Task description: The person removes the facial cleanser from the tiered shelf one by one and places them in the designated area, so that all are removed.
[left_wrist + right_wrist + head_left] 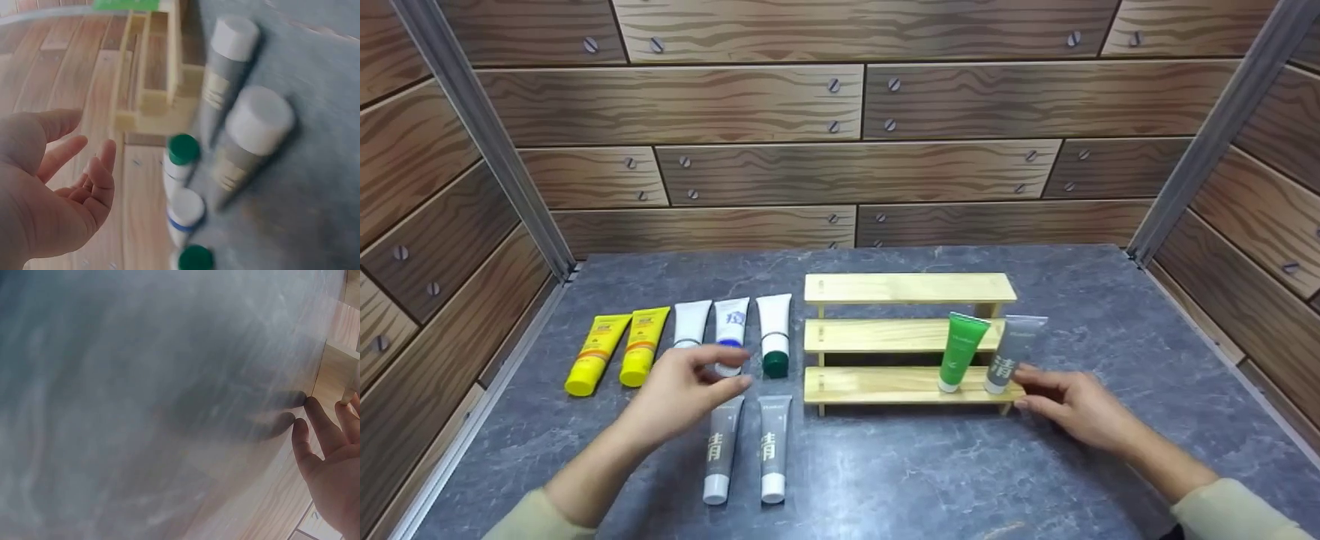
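My left hand [679, 390] hovers over the upper ends of two grey tubes with white caps, the left one [723, 450] and the right one [774, 450]. Its fingers curve loosely around nothing, as the left wrist view also shows. My right hand [1076, 409] is at the right end of a three-step wooden rack [885, 385], thumb and fingertips right at the lowest step's end. Close to those fingertips, a grey tube [1016, 352] stands on its white cap on that step. Beside it a green tube [963, 352] stands the same way.
Left of the rack, a row lies on the grey marbled table [900, 480]: two yellow tubes [598, 352] and three white ones, including one with a green cap [775, 330] and one with a blue band [731, 322]. Wood-patterned walls [765, 105] enclose the table.
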Motion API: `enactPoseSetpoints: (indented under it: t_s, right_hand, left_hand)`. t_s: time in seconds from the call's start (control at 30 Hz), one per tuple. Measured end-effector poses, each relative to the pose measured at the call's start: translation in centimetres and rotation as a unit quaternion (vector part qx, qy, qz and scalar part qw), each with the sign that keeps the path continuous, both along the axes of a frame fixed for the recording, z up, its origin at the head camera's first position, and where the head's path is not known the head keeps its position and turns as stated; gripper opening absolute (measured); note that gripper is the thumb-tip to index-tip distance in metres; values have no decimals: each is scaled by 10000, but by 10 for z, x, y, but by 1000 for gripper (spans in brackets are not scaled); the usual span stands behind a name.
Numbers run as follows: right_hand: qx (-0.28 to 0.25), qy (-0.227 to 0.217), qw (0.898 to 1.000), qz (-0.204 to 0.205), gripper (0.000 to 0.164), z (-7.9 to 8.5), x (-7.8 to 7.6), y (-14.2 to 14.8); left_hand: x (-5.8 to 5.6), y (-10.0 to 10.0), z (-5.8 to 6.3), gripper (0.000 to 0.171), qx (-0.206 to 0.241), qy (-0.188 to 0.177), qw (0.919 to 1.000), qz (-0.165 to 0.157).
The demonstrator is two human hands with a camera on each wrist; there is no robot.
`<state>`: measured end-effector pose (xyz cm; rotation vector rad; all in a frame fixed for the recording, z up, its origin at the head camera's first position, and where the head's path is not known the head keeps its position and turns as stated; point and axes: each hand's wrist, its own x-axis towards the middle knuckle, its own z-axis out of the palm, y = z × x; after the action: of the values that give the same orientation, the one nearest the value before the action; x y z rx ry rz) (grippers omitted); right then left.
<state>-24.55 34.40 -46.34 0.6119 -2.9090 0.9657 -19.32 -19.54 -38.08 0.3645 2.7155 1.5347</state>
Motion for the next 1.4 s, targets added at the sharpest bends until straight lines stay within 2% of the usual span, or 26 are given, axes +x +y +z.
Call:
enactPoseSetpoints:
  t_s: [0.13, 0.3, 0.43, 0.53, 0.7, 0.9, 1.17, 1.4]
  right_hand:
    - [-5, -80, 10000, -7, 52, 0, 0, 1]
    - [-24, -61, 10000, 8, 52, 0, 0, 1]
    - [-61, 22, 10000, -17, 50, 1, 1, 0]
    - [-79, 14, 10000, -22, 49, 0, 1, 0]
    - [-99, -81, 9999, 18, 51, -2, 1, 1]
    - [-91, -102, 9999, -4, 51, 1, 1, 1]
    - [-80, -105, 9999, 17, 51, 2, 0, 0]
    - [-75, -195, 9998, -2, 52, 1, 1, 1]
  left_hand:
    - [-7, 22, 18, 32, -51, 305, 9987, -411]
    - [-19, 55, 36, 33, 111, 704, 9934, -894]
    - [-27, 85, 46, 34, 315, 937, 9874, -1235]
    - [-35, 108, 47, 35, 465, 1095, 9813, -1515]
    - [-47, 142, 48, 36, 540, 1086, 9763, -1790]
    - [-58, 169, 44, 35, 616, 1059, 9717, -2018]
    - [-69, 191, 26, 36, 546, 904, 9697, -2202]
    - [-76, 207, 7, 35, 863, 643, 9661, -2347]
